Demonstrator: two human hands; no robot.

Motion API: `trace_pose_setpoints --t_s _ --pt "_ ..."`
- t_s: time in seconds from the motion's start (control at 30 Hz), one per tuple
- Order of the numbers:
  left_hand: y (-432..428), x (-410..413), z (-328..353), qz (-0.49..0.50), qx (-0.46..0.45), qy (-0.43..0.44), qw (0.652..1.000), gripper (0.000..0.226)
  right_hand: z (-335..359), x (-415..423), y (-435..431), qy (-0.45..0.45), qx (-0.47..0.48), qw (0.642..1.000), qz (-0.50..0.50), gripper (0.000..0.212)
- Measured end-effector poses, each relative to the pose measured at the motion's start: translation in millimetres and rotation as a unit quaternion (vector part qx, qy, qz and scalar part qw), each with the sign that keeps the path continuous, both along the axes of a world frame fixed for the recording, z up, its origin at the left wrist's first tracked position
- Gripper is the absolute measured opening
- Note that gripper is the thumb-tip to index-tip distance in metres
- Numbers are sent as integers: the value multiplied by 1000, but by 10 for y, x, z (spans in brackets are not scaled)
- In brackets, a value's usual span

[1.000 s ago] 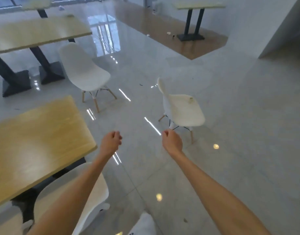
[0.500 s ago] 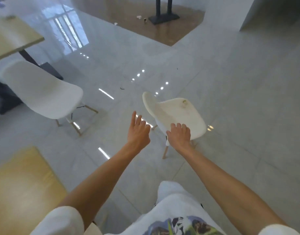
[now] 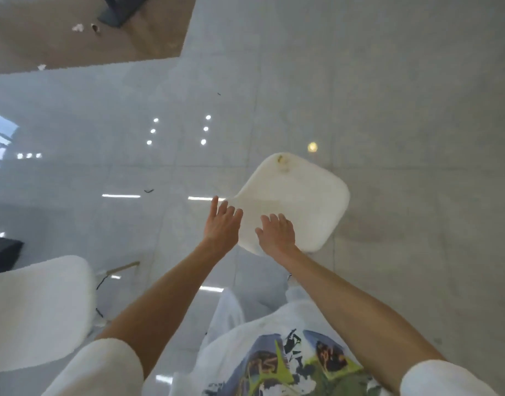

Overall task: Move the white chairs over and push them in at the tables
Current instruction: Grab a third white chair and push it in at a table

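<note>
A white shell chair (image 3: pixel 299 201) stands on the shiny tiled floor just ahead of me, seen from above, with a small yellowish speck near its far edge. My left hand (image 3: pixel 221 228) hovers at the near left edge of its backrest, fingers spread, holding nothing. My right hand (image 3: pixel 277 234) lies over the near edge of the backrest, fingers spread; whether it touches the chair is hard to tell. A second white chair (image 3: pixel 37 307) sits at the lower left, with one wooden leg showing.
A brown wooden floor section (image 3: pixel 82 32) lies at the far left with a black table base (image 3: pixel 122 10) and bits of litter. A dark table foot (image 3: pixel 2 254) shows at the left edge. Grey tile (image 3: pixel 402 95) spreads to the right.
I have stepped closer and the view has tipped downward. Both hands went from closed fists to spread fingers and reached the chair's backrest. The tables have left the view.
</note>
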State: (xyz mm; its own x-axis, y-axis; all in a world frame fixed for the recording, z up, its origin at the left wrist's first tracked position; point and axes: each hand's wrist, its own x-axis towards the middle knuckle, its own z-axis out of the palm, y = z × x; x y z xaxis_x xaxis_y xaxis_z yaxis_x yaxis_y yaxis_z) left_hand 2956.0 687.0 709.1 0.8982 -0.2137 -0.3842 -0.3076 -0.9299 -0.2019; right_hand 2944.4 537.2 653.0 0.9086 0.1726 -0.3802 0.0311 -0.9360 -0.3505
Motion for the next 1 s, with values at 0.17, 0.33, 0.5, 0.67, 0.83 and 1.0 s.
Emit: trace_pose_setpoints --t_s 0.17,0.33,0.5,0.67,0.83,1.0 --pt "170 763 -330 -166 -21 102 981 44 -317 26 391 144 16 968 -204 47" --pt "356 899 -713 -250 -28 312 916 64 -583 -247 673 199 -19 915 -351 59" --pt "804 699 -1156 -400 -17 268 876 81 -513 -519 911 168 -43 931 -322 103" --pt "1034 656 -1383 -461 -19 171 870 47 -579 -683 1608 129 -136 887 -423 62" --pt "1689 360 -1509 -580 -18 102 808 55 -619 -870 2492 172 -187 831 -495 29" --pt "2431 372 -1509 -675 1 99 731 50 -626 -1025 3489 240 -162 808 -513 10"
